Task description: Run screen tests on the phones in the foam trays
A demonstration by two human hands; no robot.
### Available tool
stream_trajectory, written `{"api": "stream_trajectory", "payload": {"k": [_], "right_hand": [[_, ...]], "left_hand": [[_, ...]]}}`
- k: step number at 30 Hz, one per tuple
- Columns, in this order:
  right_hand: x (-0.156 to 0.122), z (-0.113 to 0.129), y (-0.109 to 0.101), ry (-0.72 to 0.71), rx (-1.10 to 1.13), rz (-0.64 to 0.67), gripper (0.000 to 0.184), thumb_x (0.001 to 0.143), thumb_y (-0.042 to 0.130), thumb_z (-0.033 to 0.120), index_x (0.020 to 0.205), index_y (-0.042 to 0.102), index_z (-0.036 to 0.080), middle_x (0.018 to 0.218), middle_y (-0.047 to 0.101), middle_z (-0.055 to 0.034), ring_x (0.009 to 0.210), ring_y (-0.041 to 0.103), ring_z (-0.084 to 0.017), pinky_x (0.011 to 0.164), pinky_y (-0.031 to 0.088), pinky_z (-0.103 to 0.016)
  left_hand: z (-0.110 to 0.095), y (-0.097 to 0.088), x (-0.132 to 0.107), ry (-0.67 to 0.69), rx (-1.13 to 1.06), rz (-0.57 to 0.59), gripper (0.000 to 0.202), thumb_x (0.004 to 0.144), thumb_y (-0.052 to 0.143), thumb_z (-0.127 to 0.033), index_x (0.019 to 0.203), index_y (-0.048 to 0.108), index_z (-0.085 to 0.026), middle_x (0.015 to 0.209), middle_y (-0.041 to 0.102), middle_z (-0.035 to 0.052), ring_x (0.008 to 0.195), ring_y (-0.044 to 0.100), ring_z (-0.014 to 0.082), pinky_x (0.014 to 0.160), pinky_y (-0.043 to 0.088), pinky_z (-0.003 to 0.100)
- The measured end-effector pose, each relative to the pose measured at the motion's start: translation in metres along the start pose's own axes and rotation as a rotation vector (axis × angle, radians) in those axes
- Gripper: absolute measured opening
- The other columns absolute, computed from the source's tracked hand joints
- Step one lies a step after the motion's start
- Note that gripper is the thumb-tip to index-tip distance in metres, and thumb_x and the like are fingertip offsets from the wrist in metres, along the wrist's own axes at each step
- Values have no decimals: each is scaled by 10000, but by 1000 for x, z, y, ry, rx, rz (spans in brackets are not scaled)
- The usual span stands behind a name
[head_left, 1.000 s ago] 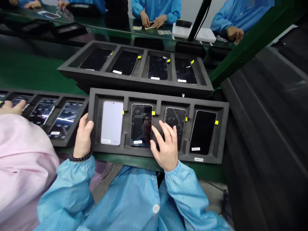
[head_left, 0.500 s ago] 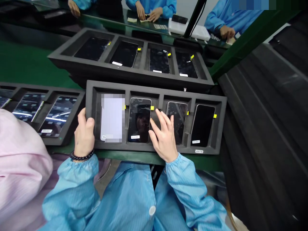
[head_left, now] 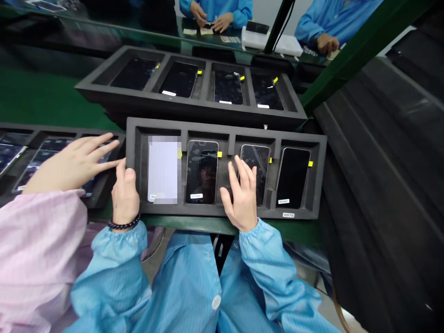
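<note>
In the foam tray (head_left: 225,127) all four slots are filled, only the leftmost phone (head_left: 163,169) is lit, the tray's left edge is gripped by the left hand (head_left: 125,196), and the third phone (head_left: 263,178) is touched by the spread, empty right hand (head_left: 243,199).

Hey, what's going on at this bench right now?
A person in a blue smock has both hands on a foam tray of four phones. The left hand grips its left edge; the right hand lies open on it, fingers across the third phone. The leftmost phone is lit, the others dark. Beside it, a co-worker's hand in a pink sleeve reaches over the next tray.
</note>
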State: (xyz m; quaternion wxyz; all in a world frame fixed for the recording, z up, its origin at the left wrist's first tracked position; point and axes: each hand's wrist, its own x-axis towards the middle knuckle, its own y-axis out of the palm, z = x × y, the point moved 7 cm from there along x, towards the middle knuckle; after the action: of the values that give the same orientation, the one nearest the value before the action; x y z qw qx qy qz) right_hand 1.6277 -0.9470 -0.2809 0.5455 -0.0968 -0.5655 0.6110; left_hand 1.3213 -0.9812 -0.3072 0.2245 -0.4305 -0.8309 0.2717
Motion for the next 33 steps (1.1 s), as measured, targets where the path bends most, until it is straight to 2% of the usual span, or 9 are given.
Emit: {"api": "stream_trajectory", "payload": {"k": [5, 9, 12, 15, 17, 21, 24, 29, 33], "right_hand": [[-5, -7, -3, 52, -8, -8, 649, 1019, 449, 296, 1622, 223, 213, 1624, 378, -143, 1508, 347, -318, 1249, 242, -644], [-5, 1, -2, -63, -10, 59, 540, 989, 533, 290, 1523, 456, 276, 1656, 335, -88, 1489, 375, -311, 1277, 202, -599], [-2, 7, -3, -131, -18, 66, 418, 984, 551, 275, 1399, 597, 248, 1617, 406, -99, 1457, 418, -286, 1288, 185, -571], [1, 0, -3, -32, -37, 41, 400, 1004, 510, 285, 1369, 598, 144, 1576, 448, -171, 1466, 399, -301, 1271, 213, -604], [2, -1, 0, -1, -46, 60, 408, 1008, 500, 284, 1371, 581, 116, 1584, 433, -186, 1483, 377, -314, 1267, 205, -626], [4, 2, 8, -45, -29, 156, 413, 1010, 492, 266, 1401, 549, 145, 1625, 379, -165, 1495, 367, -314, 1272, 164, -652], [7, 5, 10, -50, 15, 190, 400, 1028, 442, 265, 1402, 532, 154, 1625, 382, -161, 1497, 363, -302, 1259, 184, -673], [13, 12, 7, -50, 56, 126, 339, 1028, 413, 224, 1310, 579, 136, 1574, 463, -158, 1465, 416, -270, 1271, 219, -625], [12, 10, 4, 15, 39, 71, 324, 1019, 428, 212, 1283, 610, 161, 1567, 475, -139, 1463, 418, -272, 1265, 234, -628]], "left_hand": [[4, 4, -10, 26, 50, -33, 710, 884, 526, -618, 1486, 405, -261, 1438, 566, 68, 1394, 462, 328, 1157, 411, 520], [10, 4, -21, -52, 76, -79, 681, 898, 474, -641, 1479, 420, -288, 1414, 587, 56, 1376, 482, 321, 1157, 412, 540], [12, 2, -24, -110, 98, -97, 670, 926, 360, -652, 1453, 471, -254, 1372, 616, 93, 1299, 550, 341, 1123, 425, 592], [11, 0, -26, -156, 120, -97, 745, 913, 300, -672, 1436, 502, -181, 1345, 626, 155, 1225, 598, 374, 1077, 445, 635], [8, 0, -26, -162, 127, -90, 783, 900, 287, -684, 1445, 491, -160, 1364, 614, 164, 1238, 591, 374, 1074, 455, 619], [3, 1, -29, -172, 129, -66, 751, 917, 250, -654, 1466, 454, -184, 1384, 599, 145, 1265, 574, 348, 1086, 454, 594], [2, 2, -30, -213, 152, -31, 717, 914, 288, -609, 1493, 416, -206, 1343, 615, 144, 1235, 585, 371, 1050, 456, 638], [2, 2, -30, -212, 194, -1, 764, 872, 312, -580, 1523, 378, -185, 1316, 630, 165, 1211, 592, 425, 999, 470, 670], [3, 1, -29, -195, 199, -37, 764, 882, 277, -602, 1506, 409, -182, 1307, 639, 161, 1195, 613, 383, 1008, 481, 638]]}}
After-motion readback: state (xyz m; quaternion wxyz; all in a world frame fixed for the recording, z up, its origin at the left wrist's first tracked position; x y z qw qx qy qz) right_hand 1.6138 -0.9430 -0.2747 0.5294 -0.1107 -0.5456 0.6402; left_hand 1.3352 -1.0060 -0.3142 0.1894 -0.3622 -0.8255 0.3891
